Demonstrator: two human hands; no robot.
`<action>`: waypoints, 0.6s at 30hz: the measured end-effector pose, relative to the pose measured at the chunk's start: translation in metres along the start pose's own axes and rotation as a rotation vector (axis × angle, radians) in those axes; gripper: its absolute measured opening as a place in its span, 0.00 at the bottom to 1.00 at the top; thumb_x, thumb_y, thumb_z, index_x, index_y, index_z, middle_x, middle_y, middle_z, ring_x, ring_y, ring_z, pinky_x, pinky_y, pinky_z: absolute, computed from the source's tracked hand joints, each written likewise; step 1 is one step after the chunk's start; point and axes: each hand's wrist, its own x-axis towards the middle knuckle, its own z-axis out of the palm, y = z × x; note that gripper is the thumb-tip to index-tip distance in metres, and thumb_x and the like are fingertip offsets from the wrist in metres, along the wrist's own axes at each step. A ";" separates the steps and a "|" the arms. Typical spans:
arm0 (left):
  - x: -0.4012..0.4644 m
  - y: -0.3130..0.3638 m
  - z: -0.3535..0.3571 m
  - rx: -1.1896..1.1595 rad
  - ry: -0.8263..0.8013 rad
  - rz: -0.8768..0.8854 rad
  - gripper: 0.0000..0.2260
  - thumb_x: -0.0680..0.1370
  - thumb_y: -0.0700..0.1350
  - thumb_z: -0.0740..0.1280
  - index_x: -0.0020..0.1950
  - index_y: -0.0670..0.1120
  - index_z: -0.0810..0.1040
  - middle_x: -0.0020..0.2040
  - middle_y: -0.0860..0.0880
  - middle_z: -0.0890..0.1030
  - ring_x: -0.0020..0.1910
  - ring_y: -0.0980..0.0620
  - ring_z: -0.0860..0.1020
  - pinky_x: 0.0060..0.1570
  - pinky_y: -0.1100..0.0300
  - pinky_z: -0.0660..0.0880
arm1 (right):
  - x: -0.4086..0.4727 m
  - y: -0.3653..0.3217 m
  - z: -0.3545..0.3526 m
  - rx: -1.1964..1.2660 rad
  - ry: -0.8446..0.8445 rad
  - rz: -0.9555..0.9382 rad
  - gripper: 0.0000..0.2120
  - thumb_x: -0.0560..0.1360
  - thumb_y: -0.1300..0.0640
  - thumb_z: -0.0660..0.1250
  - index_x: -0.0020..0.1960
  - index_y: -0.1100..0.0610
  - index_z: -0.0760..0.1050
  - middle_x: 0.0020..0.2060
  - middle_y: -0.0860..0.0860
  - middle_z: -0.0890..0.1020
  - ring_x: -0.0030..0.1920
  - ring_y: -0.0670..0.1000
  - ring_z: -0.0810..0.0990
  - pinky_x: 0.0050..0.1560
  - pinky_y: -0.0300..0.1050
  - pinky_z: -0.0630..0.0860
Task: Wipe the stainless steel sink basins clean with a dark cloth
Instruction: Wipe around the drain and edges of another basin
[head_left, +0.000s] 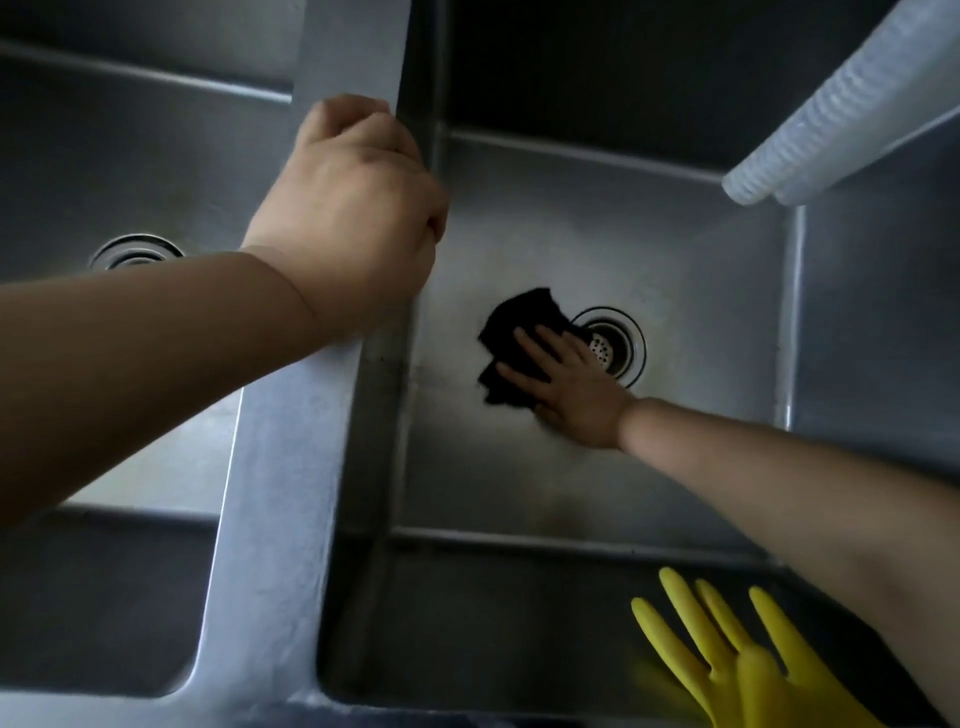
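Fingers (535, 348) of the right hand (576, 389) lie straight and spread on the dark cloth (511, 338), which they press flat against the floor of the right basin (701, 270). The palm is turned down and nothing is curled around the cloth — the hand only pushes on it. The cloth is crumpled, black, and lies just beside the drain (618, 343) of this basin, on its left side; the back of the hand covers a part of the drain's left edge, and the small holes of the strainer are visible next to it.

The left hand (353, 208) is higher, on the steel divider (291, 467) between the two basins. Its fingers are curled over the right edge of the divider and grip it, with the knuckles up.

The left basin (130, 156) has its own round drain (136, 252), partly hidden behind the left forearm.

A yellow rubber glove (748, 670) hangs over the near edge of the right basin, its fingers pointing up and away, close under the right forearm. At the top right corner a stack of clear plastic cups (841, 104) lies tilted above the basin. No writing or label can be read on any of these things.
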 end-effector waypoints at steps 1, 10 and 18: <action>0.000 0.000 0.000 0.000 0.000 -0.001 0.13 0.71 0.43 0.58 0.43 0.45 0.83 0.44 0.44 0.82 0.55 0.43 0.74 0.66 0.57 0.54 | -0.016 -0.009 0.004 -0.013 -0.025 -0.080 0.30 0.73 0.52 0.67 0.74 0.47 0.61 0.74 0.60 0.58 0.73 0.66 0.57 0.69 0.64 0.54; -0.007 0.010 -0.008 0.038 -0.008 -0.003 0.18 0.72 0.44 0.54 0.46 0.41 0.82 0.48 0.39 0.82 0.56 0.40 0.74 0.68 0.53 0.56 | -0.104 -0.008 0.036 -0.181 -0.471 -0.650 0.29 0.78 0.58 0.59 0.75 0.44 0.55 0.77 0.49 0.46 0.76 0.56 0.41 0.71 0.55 0.31; -0.006 0.040 -0.010 0.331 -0.134 0.250 0.11 0.73 0.34 0.58 0.46 0.38 0.79 0.44 0.38 0.80 0.52 0.39 0.75 0.60 0.45 0.68 | -0.090 0.052 0.009 -0.153 -0.254 -0.459 0.26 0.79 0.53 0.59 0.75 0.43 0.56 0.76 0.48 0.51 0.76 0.56 0.48 0.72 0.54 0.39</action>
